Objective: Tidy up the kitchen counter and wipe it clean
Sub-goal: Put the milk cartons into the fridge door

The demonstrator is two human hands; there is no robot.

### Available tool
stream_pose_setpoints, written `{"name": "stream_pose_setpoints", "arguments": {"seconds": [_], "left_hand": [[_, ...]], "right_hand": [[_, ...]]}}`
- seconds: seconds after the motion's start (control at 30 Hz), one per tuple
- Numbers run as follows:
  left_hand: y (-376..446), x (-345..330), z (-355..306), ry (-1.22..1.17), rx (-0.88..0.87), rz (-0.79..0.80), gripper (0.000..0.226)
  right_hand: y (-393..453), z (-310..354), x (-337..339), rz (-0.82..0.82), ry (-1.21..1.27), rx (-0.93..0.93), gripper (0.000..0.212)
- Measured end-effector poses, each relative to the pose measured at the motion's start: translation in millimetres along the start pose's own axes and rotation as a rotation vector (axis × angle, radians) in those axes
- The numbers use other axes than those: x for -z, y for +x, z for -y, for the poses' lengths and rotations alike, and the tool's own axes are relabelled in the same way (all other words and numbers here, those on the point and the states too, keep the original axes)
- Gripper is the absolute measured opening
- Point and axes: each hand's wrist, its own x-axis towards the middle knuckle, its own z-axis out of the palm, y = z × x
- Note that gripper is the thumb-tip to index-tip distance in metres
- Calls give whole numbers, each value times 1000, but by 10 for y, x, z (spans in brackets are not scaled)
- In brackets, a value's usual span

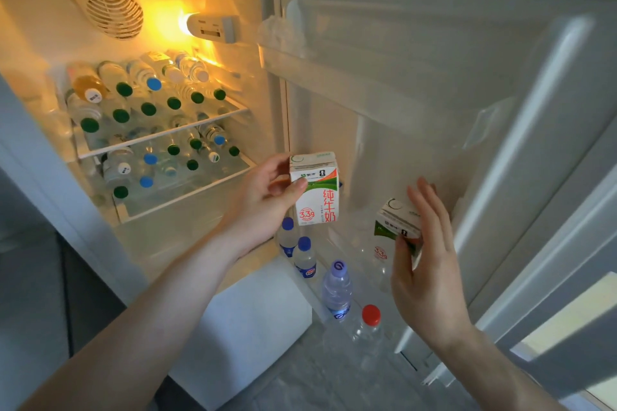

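I face an open fridge. My left hand (267, 197) grips a white and green milk carton (317, 192) with red lettering, holding it upright in the air in front of the door's inner side. My right hand (424, 264) holds a second, tilted milk carton (395, 222) between thumb and straight fingers, low at the door's bottom shelf (337, 280). Part of that carton is hidden behind my palm.
The door shelf holds water bottles with blue caps (304, 257), one with a purple cap (337, 290) and one with a red cap (369, 327). Inside, two glass shelves (160, 137) carry several lying bottles. An upper door rack (350, 77) spans the open door.
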Motion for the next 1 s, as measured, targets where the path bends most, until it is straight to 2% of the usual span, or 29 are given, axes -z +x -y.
{"name": "stream_pose_setpoints", "arguments": {"seconds": [0.13,0.43,0.67,0.8,0.93,1.0], "left_hand": [[126,-134,-37,54,-44,27,37],[309,-333,36,174,-93,210,40],[378,-418,75,158,-86,245,41],[399,-481,75,135,-75,296,42],[348,-528,150,212,-107,350,42],[329,-524,211,224,-110,346,44]], "right_hand": [[-47,-69,-20,-7,-46,62,63],[-63,-127,-117,-4,-192,117,51],[-51,-190,-187,-60,-231,92,69],[-46,-213,-197,-59,-246,87,67],[-47,-203,-191,-57,-227,97,57],[-47,-199,-190,-63,-220,84,61]]}}
